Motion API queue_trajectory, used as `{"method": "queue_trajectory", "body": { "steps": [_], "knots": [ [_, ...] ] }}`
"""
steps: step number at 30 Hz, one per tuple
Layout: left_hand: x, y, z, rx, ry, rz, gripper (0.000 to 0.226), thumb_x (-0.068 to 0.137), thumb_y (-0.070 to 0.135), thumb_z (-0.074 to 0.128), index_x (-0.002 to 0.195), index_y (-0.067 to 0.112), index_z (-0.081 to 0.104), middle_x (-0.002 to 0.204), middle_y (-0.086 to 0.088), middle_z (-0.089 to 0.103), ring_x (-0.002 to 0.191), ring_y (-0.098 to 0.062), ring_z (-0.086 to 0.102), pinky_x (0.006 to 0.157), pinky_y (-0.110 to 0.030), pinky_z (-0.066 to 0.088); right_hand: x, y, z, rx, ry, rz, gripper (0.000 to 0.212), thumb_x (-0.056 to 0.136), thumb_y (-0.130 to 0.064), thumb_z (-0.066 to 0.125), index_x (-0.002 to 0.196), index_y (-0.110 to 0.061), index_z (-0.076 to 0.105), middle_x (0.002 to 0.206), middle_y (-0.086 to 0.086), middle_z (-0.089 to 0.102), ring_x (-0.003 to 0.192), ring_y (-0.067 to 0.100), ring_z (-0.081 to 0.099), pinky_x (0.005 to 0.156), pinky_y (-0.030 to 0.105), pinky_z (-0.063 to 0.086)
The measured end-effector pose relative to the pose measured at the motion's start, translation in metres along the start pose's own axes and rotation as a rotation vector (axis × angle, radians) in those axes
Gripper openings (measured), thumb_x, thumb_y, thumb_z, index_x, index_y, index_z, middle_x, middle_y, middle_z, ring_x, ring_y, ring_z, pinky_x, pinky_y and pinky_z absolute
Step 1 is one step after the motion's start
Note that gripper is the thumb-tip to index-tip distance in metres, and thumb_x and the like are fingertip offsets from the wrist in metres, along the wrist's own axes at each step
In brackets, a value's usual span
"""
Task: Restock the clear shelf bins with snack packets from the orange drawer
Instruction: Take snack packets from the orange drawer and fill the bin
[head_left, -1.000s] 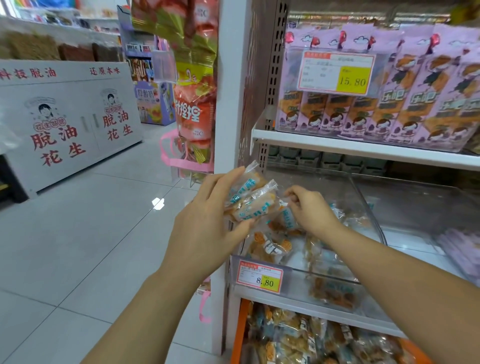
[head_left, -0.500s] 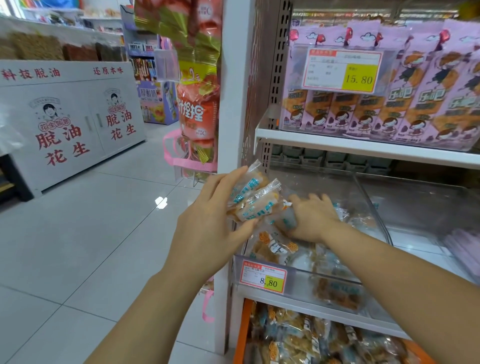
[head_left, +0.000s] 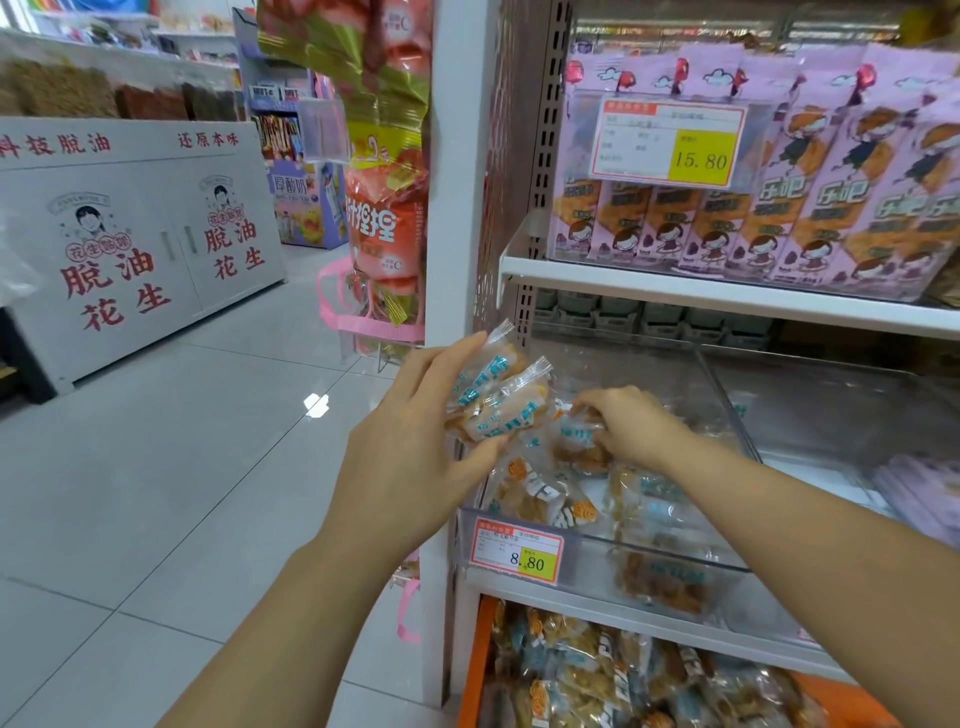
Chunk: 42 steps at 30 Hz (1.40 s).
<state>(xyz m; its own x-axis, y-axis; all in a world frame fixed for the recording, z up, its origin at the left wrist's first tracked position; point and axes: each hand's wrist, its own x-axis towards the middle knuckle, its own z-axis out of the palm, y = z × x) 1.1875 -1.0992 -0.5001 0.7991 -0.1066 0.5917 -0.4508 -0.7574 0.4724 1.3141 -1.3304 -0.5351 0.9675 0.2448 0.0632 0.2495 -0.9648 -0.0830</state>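
A: Where's the left hand?
B: Centre frame, forearm rising from lower left, thumb and fingers gripping snack packets.
A: And the right hand?
B: Just right of it, palm down, fingers curled on a single packet.

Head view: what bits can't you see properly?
- Orange drawer: head view, cut off by the bottom edge and shelf.
- Price tag small print: head view, too small and blurred.
- Packets in left hand: head view, overlapping, so count unclear.
- Packet under right hand: head view, partly covered by fingers.
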Motion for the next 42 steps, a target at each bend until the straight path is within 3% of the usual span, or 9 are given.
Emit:
{"method": "queue_trajectory", "body": {
  "steps": [3, 7, 10, 13, 19, 24, 29, 34, 42],
  "knots": [
    [0.000, 0.000, 0.000, -0.007, 0.000, -0.004, 0.076, 0.077, 0.037, 0.074, 0.141, 0.037, 0.034, 0.126, 0.018, 0.045, 0.097, 0.009, 0.037, 0.067, -0.006, 0.035, 0.000, -0.001, 0.004, -0.059, -0.070, -0.015, 0.049, 0.085, 0.003, 0.053, 0.121, -0.030, 0.057, 0.124, 0.002, 0.061, 0.112, 0.024, 0.057, 0.094, 0.034, 0.046],
    [0.000, 0.000, 0.000, -0.006, -0.002, 0.000, 0.076, 0.077, 0.039, 0.074, 0.142, 0.037, 0.034, 0.127, 0.018, 0.045, 0.099, 0.009, 0.037, 0.067, -0.006, 0.035, -0.005, -0.001, 0.006, -0.118, 0.093, 0.045, 0.038, 0.088, -0.016, 0.061, 0.123, -0.027, 0.056, 0.123, 0.003, 0.053, 0.113, 0.023, 0.052, 0.101, 0.035, 0.034],
    [0.001, 0.000, -0.001, -0.013, 0.004, 0.003, 0.075, 0.077, 0.041, 0.073, 0.141, 0.037, 0.035, 0.128, 0.018, 0.045, 0.099, 0.010, 0.036, 0.068, -0.006, 0.035, -0.011, -0.004, 0.004, -0.173, 0.257, 0.063, 0.027, 0.086, -0.032, 0.064, 0.113, -0.028, 0.061, 0.114, -0.005, 0.061, 0.112, 0.020, 0.049, 0.095, 0.031, 0.028],
    [0.001, 0.000, -0.001, -0.017, 0.001, 0.001, 0.075, 0.077, 0.039, 0.073, 0.141, 0.037, 0.035, 0.129, 0.018, 0.045, 0.098, 0.010, 0.037, 0.067, -0.006, 0.035, -0.015, -0.006, 0.004, -0.148, 0.256, 0.059, 0.014, 0.090, -0.024, 0.057, 0.101, -0.028, 0.065, 0.103, -0.007, 0.068, 0.105, 0.018, 0.051, 0.086, 0.030, 0.023],
    [0.000, 0.000, -0.001, -0.013, -0.006, 0.004, 0.076, 0.077, 0.036, 0.073, 0.142, 0.036, 0.034, 0.128, 0.018, 0.044, 0.099, 0.011, 0.036, 0.066, -0.006, 0.035, -0.023, -0.021, -0.010, -0.031, 0.246, -0.012, 0.019, 0.095, -0.030, 0.052, 0.101, -0.027, 0.070, 0.098, -0.004, 0.071, 0.097, 0.018, 0.059, 0.092, 0.029, 0.033],
    [0.000, 0.000, 0.000, -0.014, 0.004, 0.002, 0.075, 0.077, 0.036, 0.074, 0.141, 0.036, 0.035, 0.127, 0.018, 0.045, 0.097, 0.010, 0.037, 0.065, -0.006, 0.035, -0.035, -0.051, -0.014, 0.168, -0.206, 0.032, 0.038, 0.088, -0.055, 0.052, 0.078, -0.020, 0.062, 0.078, 0.001, 0.061, 0.070, 0.016, 0.056, 0.058, 0.026, 0.043],
    [-0.001, 0.000, -0.001, -0.019, 0.009, 0.002, 0.076, 0.076, 0.031, 0.075, 0.141, 0.036, 0.035, 0.125, 0.018, 0.045, 0.094, 0.008, 0.039, 0.067, -0.010, 0.038, -0.032, -0.065, -0.003, 0.039, -0.419, 0.058, 0.059, 0.088, -0.060, 0.048, 0.122, -0.012, 0.056, 0.118, 0.007, 0.060, 0.103, 0.022, 0.057, 0.081, 0.028, 0.046],
    [-0.002, -0.001, -0.001, -0.017, 0.010, 0.004, 0.076, 0.076, 0.030, 0.075, 0.140, 0.037, 0.035, 0.125, 0.019, 0.044, 0.095, 0.010, 0.038, 0.066, -0.007, 0.035, -0.025, -0.073, 0.001, 0.025, -0.570, 0.068, 0.070, 0.086, -0.060, 0.052, 0.137, -0.013, 0.044, 0.137, 0.006, 0.049, 0.120, 0.023, 0.049, 0.099, 0.033, 0.042],
    [-0.001, -0.002, -0.001, -0.023, 0.006, 0.004, 0.077, 0.077, 0.034, 0.076, 0.141, 0.038, 0.033, 0.126, 0.021, 0.043, 0.098, 0.011, 0.036, 0.068, -0.009, 0.037, -0.031, -0.074, 0.007, 0.098, -0.504, 0.069, 0.057, 0.087, -0.048, 0.059, 0.128, -0.010, 0.053, 0.127, 0.006, 0.057, 0.111, 0.021, 0.057, 0.087, 0.029, 0.046]
  ]
}}
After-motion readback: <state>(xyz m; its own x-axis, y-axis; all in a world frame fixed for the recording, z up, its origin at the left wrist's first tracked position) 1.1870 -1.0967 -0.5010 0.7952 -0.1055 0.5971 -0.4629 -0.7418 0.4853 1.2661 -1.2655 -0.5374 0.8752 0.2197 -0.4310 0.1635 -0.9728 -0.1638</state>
